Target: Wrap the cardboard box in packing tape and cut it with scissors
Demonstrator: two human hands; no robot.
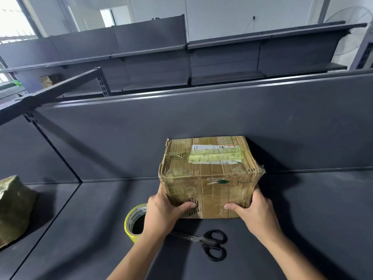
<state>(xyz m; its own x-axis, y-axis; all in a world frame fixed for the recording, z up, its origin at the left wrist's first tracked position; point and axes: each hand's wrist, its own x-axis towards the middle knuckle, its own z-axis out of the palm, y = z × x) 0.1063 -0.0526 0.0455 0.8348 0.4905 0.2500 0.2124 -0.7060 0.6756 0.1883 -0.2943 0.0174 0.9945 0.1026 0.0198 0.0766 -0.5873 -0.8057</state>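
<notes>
Partly hidden things come first: the roll of yellowish packing tape (134, 223) at lower centre-left stands on the counter (302, 219) with its right half behind the left hand (163, 213) and wrist, so only the printed core and part of the rim show. The black-handled scissors (207, 241) lie flat in the lower middle of the frame, handles to the right, and the blade tips vanish under the left forearm. At the left edge a second taped parcel (14, 209) is cut off by the frame. The print on the white label (216, 154) on top of the cardboard box (210, 174) is too small to read. The box itself, worn and already crossed with old tape, sits on the counter right of centre, with its far side close to the dark back panel (181, 128), seemingly touching it. Both hands grip its near lower corners: the left hand clasps the left corner and the right hand (254, 213) the right corner, each thumb pressed flat on the near face, while the other fingers (161, 190) curl round the side faces and are mostly out of sight. Tape and scissors lie just below the box in the frame, untouched by either hand. Grey shelving (222, 57) fills the upper part of the frame.
</notes>
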